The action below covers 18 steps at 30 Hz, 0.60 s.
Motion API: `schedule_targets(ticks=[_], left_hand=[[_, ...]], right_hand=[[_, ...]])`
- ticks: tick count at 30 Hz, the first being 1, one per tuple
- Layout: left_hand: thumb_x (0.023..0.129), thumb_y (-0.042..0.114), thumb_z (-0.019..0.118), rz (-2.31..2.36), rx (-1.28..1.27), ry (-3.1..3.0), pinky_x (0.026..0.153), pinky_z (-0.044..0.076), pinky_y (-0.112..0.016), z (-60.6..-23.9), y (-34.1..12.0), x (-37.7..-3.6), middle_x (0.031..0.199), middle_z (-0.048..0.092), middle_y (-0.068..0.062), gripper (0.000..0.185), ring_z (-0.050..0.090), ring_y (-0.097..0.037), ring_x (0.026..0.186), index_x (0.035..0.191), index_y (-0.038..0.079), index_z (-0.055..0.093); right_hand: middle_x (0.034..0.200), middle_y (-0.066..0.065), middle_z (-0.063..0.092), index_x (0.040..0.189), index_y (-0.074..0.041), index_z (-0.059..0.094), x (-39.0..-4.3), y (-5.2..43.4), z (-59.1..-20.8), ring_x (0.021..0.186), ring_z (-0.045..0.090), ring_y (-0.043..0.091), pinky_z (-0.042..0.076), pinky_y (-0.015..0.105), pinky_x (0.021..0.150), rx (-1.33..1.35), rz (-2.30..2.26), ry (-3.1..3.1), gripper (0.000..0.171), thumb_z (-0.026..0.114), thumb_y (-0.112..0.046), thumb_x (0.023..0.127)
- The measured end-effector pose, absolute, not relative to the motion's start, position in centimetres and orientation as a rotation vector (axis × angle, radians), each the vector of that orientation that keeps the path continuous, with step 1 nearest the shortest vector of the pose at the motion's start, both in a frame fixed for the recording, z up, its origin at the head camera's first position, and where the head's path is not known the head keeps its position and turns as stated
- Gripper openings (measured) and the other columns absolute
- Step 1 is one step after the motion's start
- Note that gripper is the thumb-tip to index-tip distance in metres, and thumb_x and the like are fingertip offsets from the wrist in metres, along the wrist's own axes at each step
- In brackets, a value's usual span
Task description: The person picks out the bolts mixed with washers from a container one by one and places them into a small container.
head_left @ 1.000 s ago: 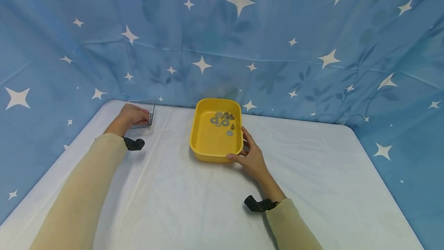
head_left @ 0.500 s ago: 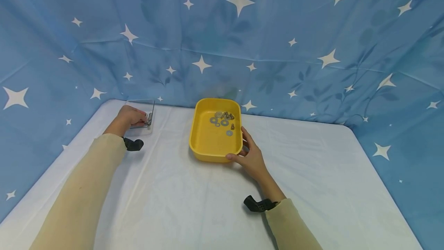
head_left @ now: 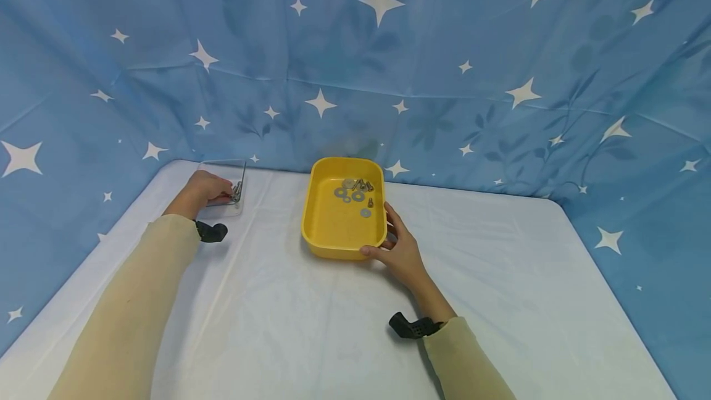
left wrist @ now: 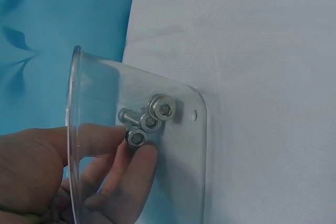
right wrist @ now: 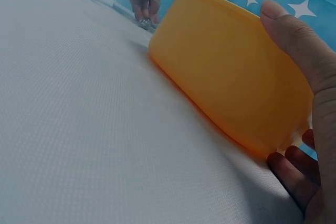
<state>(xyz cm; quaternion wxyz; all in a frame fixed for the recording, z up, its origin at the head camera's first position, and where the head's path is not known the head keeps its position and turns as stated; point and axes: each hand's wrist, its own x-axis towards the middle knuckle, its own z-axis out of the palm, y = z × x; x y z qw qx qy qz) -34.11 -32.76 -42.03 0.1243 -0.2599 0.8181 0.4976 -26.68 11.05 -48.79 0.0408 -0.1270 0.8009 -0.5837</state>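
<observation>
Looks early on: left hand (head_left: 204,189) pinches bolts (left wrist: 149,121) in the clear tray (left wrist: 181,145) at the tabletop's far-left corner; right hand (head_left: 401,250) grips the yellow bin (head_left: 333,227), where most washers (head_left: 351,192) sit.

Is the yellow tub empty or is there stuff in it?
Not empty. The yellow tub has small metal washers and bolts lying at its far end; the near part of its floor is bare.
</observation>
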Motion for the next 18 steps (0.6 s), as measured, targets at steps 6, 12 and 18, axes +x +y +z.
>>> schedule_targets(ticks=[6,12,18], left_hand=[[0.095,0.005,0.061,1.425,-0.780,2.391,0.066,0.060,-0.018,-41.8,-32.7,-34.0,0.076,0.062,0.003,0.047,0.064,0.000,0.061,0.138,-0.010,0.053],[0.096,0.012,0.060,1.381,-0.705,2.474,0.077,0.061,-0.024,-40.3,-32.5,-33.3,0.095,0.068,-0.008,0.046,0.065,-0.003,0.068,0.135,-0.011,0.054],[0.104,0.020,0.052,1.427,-0.536,2.498,0.110,0.051,-0.038,-38.2,-31.0,-32.9,0.152,0.045,-0.026,0.053,0.065,-0.021,0.114,0.149,-0.007,0.043]], right_hand=[[0.162,0.005,0.036,0.161,-0.038,0.020,-26.6,10.9,-48.9,0.142,0.049,0.027,0.053,0.034,0.107,-0.370,-1.774,2.467,0.107,0.088,-0.027,0.079],[0.161,0.004,0.036,0.160,-0.039,0.020,-26.5,10.9,-48.8,0.141,0.050,0.027,0.053,0.035,0.107,-0.366,-1.781,2.456,0.106,0.088,-0.025,0.080],[0.162,0.005,0.035,0.161,-0.037,0.020,-26.6,11.0,-48.8,0.141,0.050,0.028,0.052,0.037,0.108,-0.377,-1.777,2.458,0.105,0.087,-0.026,0.081]])
